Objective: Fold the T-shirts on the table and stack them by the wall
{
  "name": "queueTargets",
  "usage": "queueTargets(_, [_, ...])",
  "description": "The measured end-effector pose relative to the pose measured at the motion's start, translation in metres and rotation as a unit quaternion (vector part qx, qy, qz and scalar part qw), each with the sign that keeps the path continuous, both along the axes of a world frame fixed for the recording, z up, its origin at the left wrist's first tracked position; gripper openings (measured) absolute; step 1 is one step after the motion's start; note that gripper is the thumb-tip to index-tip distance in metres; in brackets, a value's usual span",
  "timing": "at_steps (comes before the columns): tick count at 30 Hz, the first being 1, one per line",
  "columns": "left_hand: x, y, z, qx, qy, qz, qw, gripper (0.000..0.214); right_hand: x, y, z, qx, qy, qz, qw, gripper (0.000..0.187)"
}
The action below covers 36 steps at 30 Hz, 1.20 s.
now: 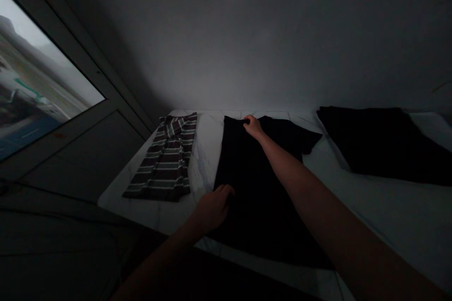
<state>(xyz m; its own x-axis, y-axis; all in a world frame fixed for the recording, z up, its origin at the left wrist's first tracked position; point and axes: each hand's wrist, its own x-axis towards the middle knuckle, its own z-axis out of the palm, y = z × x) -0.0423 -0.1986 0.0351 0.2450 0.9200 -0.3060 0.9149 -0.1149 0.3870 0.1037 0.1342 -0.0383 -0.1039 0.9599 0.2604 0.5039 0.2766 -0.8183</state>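
Note:
A black T-shirt [257,197] lies on the marble-patterned table in front of me, its left side making a straight edge and one short sleeve spread out to the right. My right hand [253,126] pinches the shirt's far edge near the collar. Lower down, my left hand [214,204] is closed on the shirt's left edge, fingers curled over the cloth. In the dim light the folds within the black fabric are hard to make out.
A striped shirt [164,164], folded narrow, lies at the table's left. Dark folded cloth [381,145] is at the right. The white marble-patterned table [206,150] meets a grey wall [247,46]. A door [116,150] with a window stands at the left.

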Motion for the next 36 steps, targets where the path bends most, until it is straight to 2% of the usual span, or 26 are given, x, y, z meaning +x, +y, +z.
queueTargets(6, [0.008,-0.019,0.001,-0.028,-0.036,-0.016,0.999,0.054,-0.001,-0.007,0.004,-0.021,-0.039,0.019,0.999,0.033])
queueTargets(8, [0.009,-0.022,0.006,-0.056,-0.075,-0.041,0.995,0.052,0.001,-0.008,0.006,-0.034,-0.059,0.017,0.998,0.029])
queueTargets(10, [0.007,-0.015,0.013,-0.110,-0.131,-0.088,0.981,0.045,0.004,-0.009,0.008,-0.037,-0.083,0.010,0.996,0.025])
queueTargets(12, [0.002,0.008,0.019,-0.140,-0.173,-0.122,0.967,0.033,0.006,-0.012,0.009,-0.036,-0.109,0.002,0.993,0.026])
queueTargets(13, [-0.001,0.026,0.021,-0.126,-0.178,-0.123,0.968,0.026,0.006,-0.013,0.009,-0.033,-0.123,-0.003,0.992,0.024])
queueTargets(14, [-0.003,0.049,0.022,-0.087,-0.169,-0.111,0.976,0.022,0.007,-0.015,0.009,-0.029,-0.136,-0.007,0.990,0.020])
queueTargets(16, [-0.007,0.104,0.019,0.038,-0.108,-0.063,0.991,0.025,0.007,-0.018,0.008,-0.019,-0.159,-0.015,0.987,0.007])
queueTargets(17, [-0.008,0.133,0.016,0.105,-0.064,-0.037,0.992,0.030,0.007,-0.019,0.008,-0.013,-0.168,-0.019,0.986,0.006])
queueTargets(19, [-0.006,0.190,0.007,0.194,0.026,0.006,0.981,0.037,0.008,-0.021,0.007,-0.002,-0.183,-0.028,0.983,0.017])
queueTargets(21, [-0.001,0.235,-0.005,0.224,0.065,0.028,0.972,0.041,0.011,-0.022,0.007,0.008,-0.196,-0.038,0.980,0.024])
queueTargets(23, [0.004,0.265,-0.019,0.227,0.073,0.034,0.971,0.042,0.016,-0.024,0.007,0.016,-0.209,-0.047,0.977,0.029])
queueTargets(26, [0.007,0.286,-0.040,0.231,0.082,0.034,0.969,0.045,0.023,-0.029,0.008,0.025,-0.234,-0.053,0.970,0.030])
queueTargets(29, [0.004,0.290,-0.057,0.241,0.084,0.029,0.966,0.049,0.022,-0.038,0.009,0.048,-0.253,-0.036,0.966,0.028])
queueTargets(31, [0.001,0.291,-0.065,0.249,0.086,0.024,0.964,0.051,0.018,-0.044,0.007,0.083,-0.265,0.017,0.961,0.028])
queueTargets(33, [-0.002,0.292,-0.068,0.253,0.087,0.017,0.963,0.051,0.014,-0.053,0.004,0.116,-0.284,0.096,0.947,0.037])
queueTargets(36, [0.000,0.291,-0.063,0.249,0.098,0.011,0.963,0.052,0.017,-0.071,-0.004,0.109,-0.323,0.194,0.920,0.053])
